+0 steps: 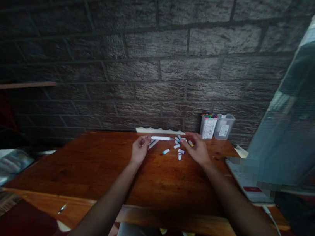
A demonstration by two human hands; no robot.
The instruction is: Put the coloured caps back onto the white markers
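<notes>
Above the counter (103,169), the right hand (198,151) parts thumb and fingers (whether around anything, I cannot tell), while the left hand (140,149) holds a white marker (161,138) beside scattered caps (166,151). Steadying the marker and pinching caps singly should work best.

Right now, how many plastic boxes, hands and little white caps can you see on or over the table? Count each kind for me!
Clear rectangular plastic boxes: 2
Bare hands, the left hand and the right hand: 2
Small white cylindrical caps: at least 8, since some overlap
Total: at least 12
</notes>
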